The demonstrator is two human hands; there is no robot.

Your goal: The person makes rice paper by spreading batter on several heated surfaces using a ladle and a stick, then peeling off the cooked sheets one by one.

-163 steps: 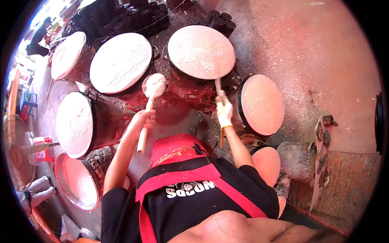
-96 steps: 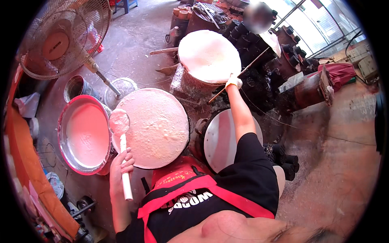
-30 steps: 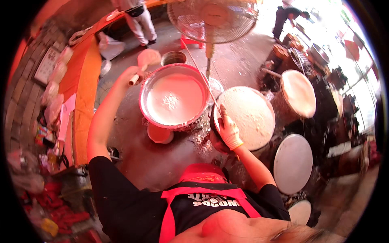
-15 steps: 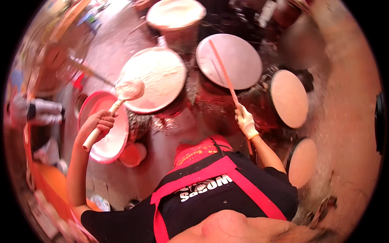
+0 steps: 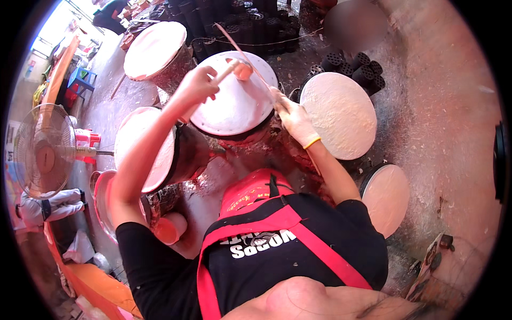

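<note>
My bare left hand grips the pale wooden handle of a ladle, its rounded reddish-brown end over a bare whitish round griddle. Whether that end touches the surface I cannot tell. My right hand, in a white work glove with a yellow cuff edge, is closed around a long thin wooden stick. The stick slants across the griddle's right side to its far edge. On the right stands another round griddle covered with a pale, rough layer. My left forearm partly hides a griddle with a whitish top.
Another whitish round griddle stands far left, and one with a tan top near right. Black honeycomb briquettes lie behind. At left are a fan, a pink-rimmed basin, a red bucket and a blue stool.
My left hand has carried the ladle from the batter-covered griddle to the bare one at its right. The pale lump on the ladle no longer shows. The view has swung right.
</note>
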